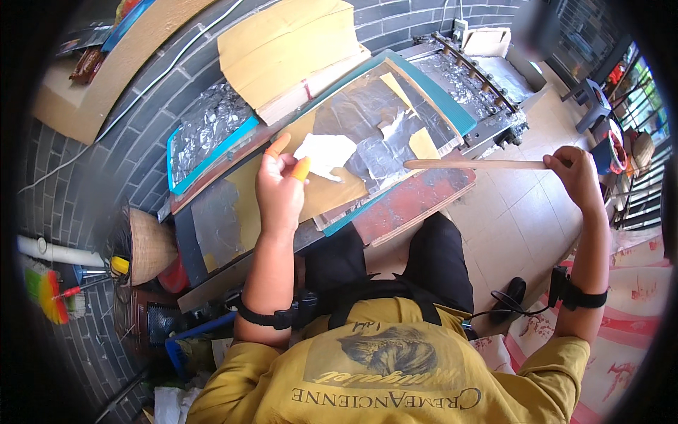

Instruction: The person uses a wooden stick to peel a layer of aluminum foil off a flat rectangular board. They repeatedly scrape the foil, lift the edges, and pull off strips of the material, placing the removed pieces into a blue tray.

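Observation:
My left hand [279, 191] is over the left part of the work stack, palm turned inward. Orange finger cots cover its thumb and one finger, which stand apart with nothing visible between them. Beside the thumb lies a bright white-silver piece of foil [328, 155]; whether the thumb touches it I cannot tell. My right hand [573, 173], out to the right above the floor, grips the end of a long flat wooden stick [480, 165]. The stick's other end reaches left over crumpled foil [385, 157] on brown paper [321, 198].
A stack of yellow-brown paper [289, 49] stands against the grey brick wall. Left of it is a blue-edged tray [212, 134] of crumpled foil. A red board [417, 205] juts out above my knees. At far right is a metal frame [473, 78]; a woven hat [152, 247] hangs left.

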### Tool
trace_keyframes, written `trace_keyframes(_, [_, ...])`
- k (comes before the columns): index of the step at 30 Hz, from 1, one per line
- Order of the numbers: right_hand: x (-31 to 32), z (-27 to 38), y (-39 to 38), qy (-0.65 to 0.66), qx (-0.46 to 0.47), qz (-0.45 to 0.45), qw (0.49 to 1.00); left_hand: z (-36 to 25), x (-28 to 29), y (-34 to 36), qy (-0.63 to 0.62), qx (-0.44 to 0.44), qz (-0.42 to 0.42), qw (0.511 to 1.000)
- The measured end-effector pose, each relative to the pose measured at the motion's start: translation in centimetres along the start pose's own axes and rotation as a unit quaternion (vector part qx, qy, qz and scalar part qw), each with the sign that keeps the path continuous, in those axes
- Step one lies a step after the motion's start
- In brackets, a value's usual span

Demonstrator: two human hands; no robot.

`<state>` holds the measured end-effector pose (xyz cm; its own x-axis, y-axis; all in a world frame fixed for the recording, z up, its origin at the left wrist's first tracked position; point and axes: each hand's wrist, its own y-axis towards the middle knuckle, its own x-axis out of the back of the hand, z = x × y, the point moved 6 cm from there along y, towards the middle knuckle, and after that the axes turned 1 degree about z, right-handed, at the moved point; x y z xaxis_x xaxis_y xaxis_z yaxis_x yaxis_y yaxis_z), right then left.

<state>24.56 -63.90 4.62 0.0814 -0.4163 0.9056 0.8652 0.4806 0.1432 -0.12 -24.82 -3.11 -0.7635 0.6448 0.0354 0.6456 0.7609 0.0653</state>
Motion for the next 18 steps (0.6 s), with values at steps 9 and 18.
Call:
trace_keyframes(9, [-0.8,-1.1,-0.7,0.040,0.028,-0.019,0.999,1.2,10.1,0.3,-0.074,0.038,-0.077,0.994])
trace_keyframes(18, [-3.0,1.1,-2.8,0.138,0.014,0.126,0.982,-5.5,20.0,4.8,0.133,0.011,-0.143,0.981])
